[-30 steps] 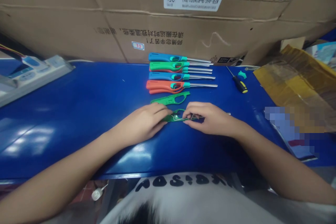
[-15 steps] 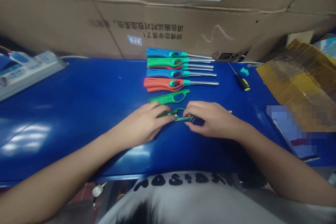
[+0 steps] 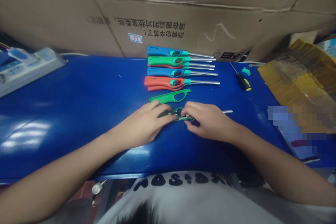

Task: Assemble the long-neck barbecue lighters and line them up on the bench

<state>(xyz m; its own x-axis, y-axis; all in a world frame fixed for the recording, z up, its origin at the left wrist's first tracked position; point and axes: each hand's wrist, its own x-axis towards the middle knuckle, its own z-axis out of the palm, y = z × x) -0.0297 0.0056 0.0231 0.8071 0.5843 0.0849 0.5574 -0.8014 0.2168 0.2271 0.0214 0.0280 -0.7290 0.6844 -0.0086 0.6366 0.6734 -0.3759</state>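
Observation:
An opened green gas lighter [image 3: 180, 110] lies between my hands on the blue table, its inner parts partly visible. My left hand [image 3: 147, 120] is closed on the handle end, thumb and fingers pinching it. Closed around the trigger-side end is my right hand [image 3: 207, 117], with fingertips at the thin wires or small parts there; the fingers hide exactly what they pinch. The lighter's metal tube [image 3: 227, 111] sticks out beyond the right hand. Just above my hands lies a loose green half shell [image 3: 170, 96].
Several assembled lighters [image 3: 168, 82] lie in a stack at the back, tubes to the right. A screwdriver [image 3: 243, 81] and a small turquoise piece [image 3: 246, 71] are further right. A cardboard box [image 3: 65, 21] stands behind; a power strip [image 3: 39, 68] is at left, a taped carton [image 3: 291, 73] at right.
My right hand has shifted slightly left along the lighter, and more of the metal tube shows. The left hand keeps its grip. The view has tilted a little.

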